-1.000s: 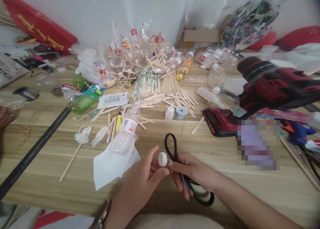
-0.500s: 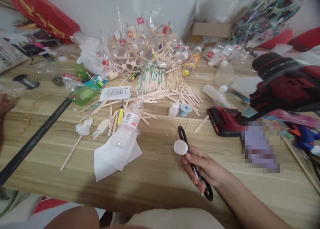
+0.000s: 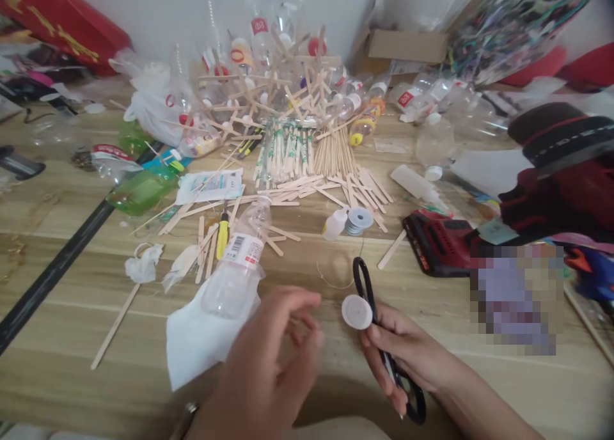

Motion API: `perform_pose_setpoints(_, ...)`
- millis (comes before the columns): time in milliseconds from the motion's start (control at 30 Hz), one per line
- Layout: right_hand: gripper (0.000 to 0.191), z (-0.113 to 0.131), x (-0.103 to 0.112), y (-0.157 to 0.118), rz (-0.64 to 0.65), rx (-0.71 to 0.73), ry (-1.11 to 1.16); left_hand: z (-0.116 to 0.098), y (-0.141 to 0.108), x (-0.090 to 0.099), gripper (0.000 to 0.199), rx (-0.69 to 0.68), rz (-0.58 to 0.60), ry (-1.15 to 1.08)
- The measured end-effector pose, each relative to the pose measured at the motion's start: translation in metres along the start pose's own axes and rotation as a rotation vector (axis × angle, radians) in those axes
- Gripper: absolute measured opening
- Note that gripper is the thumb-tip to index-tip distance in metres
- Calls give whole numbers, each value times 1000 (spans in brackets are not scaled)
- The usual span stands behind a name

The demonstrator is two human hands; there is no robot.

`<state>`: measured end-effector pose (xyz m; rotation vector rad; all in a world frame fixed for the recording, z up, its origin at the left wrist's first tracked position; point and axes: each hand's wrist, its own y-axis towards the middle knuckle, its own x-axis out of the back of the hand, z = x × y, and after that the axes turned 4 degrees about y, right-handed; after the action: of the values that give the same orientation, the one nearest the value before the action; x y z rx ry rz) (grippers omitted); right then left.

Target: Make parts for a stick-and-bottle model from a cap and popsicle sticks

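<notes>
My right hand (image 3: 403, 347) is closed around black-handled scissors (image 3: 363, 280) and also holds a round whitish disc (image 3: 357, 312) near the thumb tip. A thin wire (image 3: 330, 284) curves on the table behind the disc. My left hand (image 3: 273, 357), slightly blurred, hovers to the left of the disc with its fingers apart and nothing between them. Beyond it, a clear plastic bottle (image 3: 235, 267) lies on white paper (image 3: 192, 344). A small white dropper bottle (image 3: 334, 224) stands beside a wire spool (image 3: 358, 220).
Wooden sticks (image 3: 292, 190) and plastic bottles crowd the back of the table. A red and black power tool (image 3: 441, 245) is at the right. A long black strip (image 3: 62, 261) crosses the left side, near a green bottle (image 3: 144, 187) and a yellow-handled tool (image 3: 222, 236).
My left hand has come into view from the bottom. The view has shifted slightly, and my right hand with the scissors and disc appears lower and farther right.
</notes>
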<state>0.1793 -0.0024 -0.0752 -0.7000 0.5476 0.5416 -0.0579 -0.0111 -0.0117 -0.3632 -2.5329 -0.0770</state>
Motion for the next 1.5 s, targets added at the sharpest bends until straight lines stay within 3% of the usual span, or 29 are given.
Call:
perform_pose_setpoints(100, 45, 2, 0, 2, 31, -34, 10, -3, 30, -14, 54, 17, 177, -170)
perform_pose_setpoints(167, 45, 3, 0, 3, 62, -44, -15, -2, 40, -20, 62, 22, 235, -198)
perform_pose_setpoints(400, 48, 1, 0, 6, 85, -31, -167, 1, 52, -22, 37, 39, 336, -173)
perform_pose_setpoints(600, 48, 4, -9, -6, -54, 11, -397, -9, 42, -27, 28, 129, 298, -115)
perform_pose_setpoints(733, 39, 9, -16, -15, -298, 221, -906, -18, 36, -31, 28, 231, 242, -166)
perform_pose_setpoints(800, 36, 10, -17, -16, -372, 291, -1047, -19, 34, -32, 27, 257, 238, -210)
perform_pose_setpoints(867, 36, 11, -19, -16, -372, 279, -1031, -17, 33, -33, 25, 221, 222, -202)
perform_pose_setpoints(1033, 44, 10, -25, -14, -155, 43, -706, -13, 29, -30, 26, -93, 179, -118)
perform_pose_setpoints(1100, 47, 9, -25, -14, -176, 75, -670, -14, 27, -27, 28, -74, 167, -103)
perform_pose_setpoints(1267, 52, 8, -25, -15, -355, 269, -790, -21, 23, -24, 29, 161, 211, -216)
perform_pose_setpoints(1333, 52, 8, -26, -15, -334, 256, -782, -22, 23, -23, 26, 99, 186, -163)
perform_pose_setpoints(1500, 48, 6, -32, -12, -136, 80, -619, -18, 22, -20, 25, -149, 157, -34)
